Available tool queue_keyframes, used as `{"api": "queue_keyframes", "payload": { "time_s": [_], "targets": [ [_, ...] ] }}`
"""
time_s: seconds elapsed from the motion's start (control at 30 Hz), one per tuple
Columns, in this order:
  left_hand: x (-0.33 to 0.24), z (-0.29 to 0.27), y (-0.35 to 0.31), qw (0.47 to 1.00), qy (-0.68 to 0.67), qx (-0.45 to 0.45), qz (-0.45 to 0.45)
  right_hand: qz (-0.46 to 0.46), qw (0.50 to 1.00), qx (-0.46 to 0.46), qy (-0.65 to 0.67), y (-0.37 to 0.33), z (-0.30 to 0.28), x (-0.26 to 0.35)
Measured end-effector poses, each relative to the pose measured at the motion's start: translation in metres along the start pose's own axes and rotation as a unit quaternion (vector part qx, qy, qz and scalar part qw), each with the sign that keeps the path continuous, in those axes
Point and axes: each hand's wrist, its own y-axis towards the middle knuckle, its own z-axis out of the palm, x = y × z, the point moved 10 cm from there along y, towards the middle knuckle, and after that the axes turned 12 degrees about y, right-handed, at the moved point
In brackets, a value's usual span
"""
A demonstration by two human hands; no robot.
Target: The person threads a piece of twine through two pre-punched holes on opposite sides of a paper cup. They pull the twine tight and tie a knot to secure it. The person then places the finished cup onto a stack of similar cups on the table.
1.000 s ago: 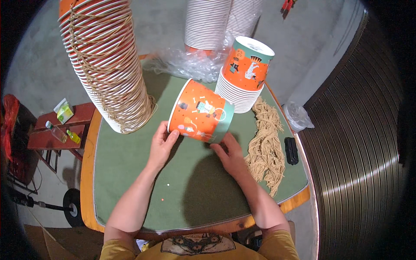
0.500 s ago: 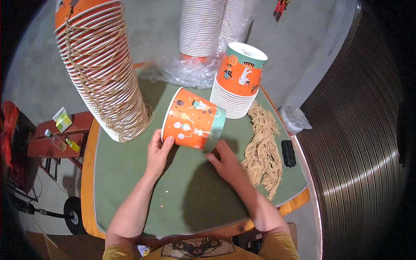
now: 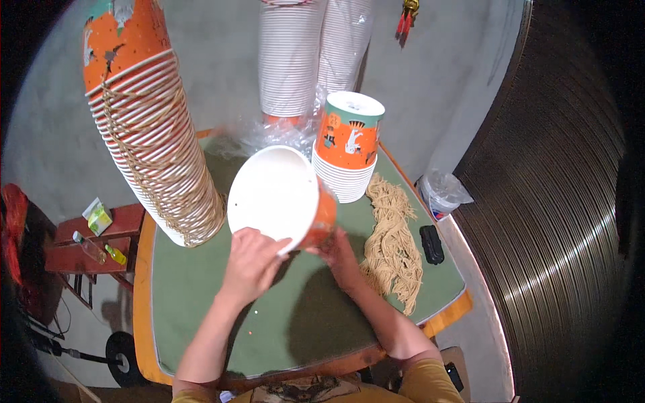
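Note:
Over the table, my left hand [image 3: 250, 269] grips the rim of an orange paper bucket [image 3: 274, 195]. Its white inside is turned toward me, and two small dark spots, possibly holes, show on the inner wall. My right hand [image 3: 338, 258] holds the bucket's outer side near the base; some of its fingers are hidden behind it. Right of the bucket lies a bundle of tan cords [image 3: 393, 245]. Behind it, a short stack of upside-down orange-and-green paper buckets [image 3: 349, 144] stands. At left rises a tall, leaning stack of nested buckets [image 3: 151, 134] with tan cords hanging down its side.
Tall plastic-wrapped bucket stacks [image 3: 289, 60] stand at the back beside crumpled clear plastic [image 3: 259, 138]. A black case [image 3: 431, 244] lies at the green-topped table's [image 3: 195, 316] right edge. A red bench [image 3: 70, 258] with bottles is left; a corrugated shutter [image 3: 551, 221] curves along the right.
The bucket in my hands has turned from its side so that its open mouth faces me. My left hand has shifted along the rim, and the whole view has tilted upward.

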Motion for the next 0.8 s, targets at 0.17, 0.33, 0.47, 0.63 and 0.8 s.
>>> {"api": "queue_keyframes", "payload": {
  "time_s": [0.17, 0.33, 0.47, 0.63, 0.8],
  "targets": [
    [-0.057, 0.006, 0.022, 0.978, 0.134, 0.092, 0.134, -0.014, 0.999, 0.042, 0.027, 0.006, 0.006, -0.003],
    [-0.077, 0.012, 0.033, 0.960, 0.158, 0.205, 0.108, 0.043, 0.993, 0.090, 0.068, 0.020, 0.027, -0.039],
    [-0.075, 0.009, 0.039, 0.956, 0.181, 0.224, 0.056, 0.039, 0.995, 0.087, 0.028, 0.040, 0.037, -0.062],
    [-0.066, 0.004, 0.036, 0.955, 0.202, 0.208, 0.063, 0.020, 0.997, 0.079, -0.009, 0.060, 0.042, -0.075],
    [-0.056, -0.004, 0.044, 0.961, 0.182, 0.203, 0.053, -0.008, 0.995, 0.074, -0.069, 0.073, 0.041, -0.070]
  ]
}}
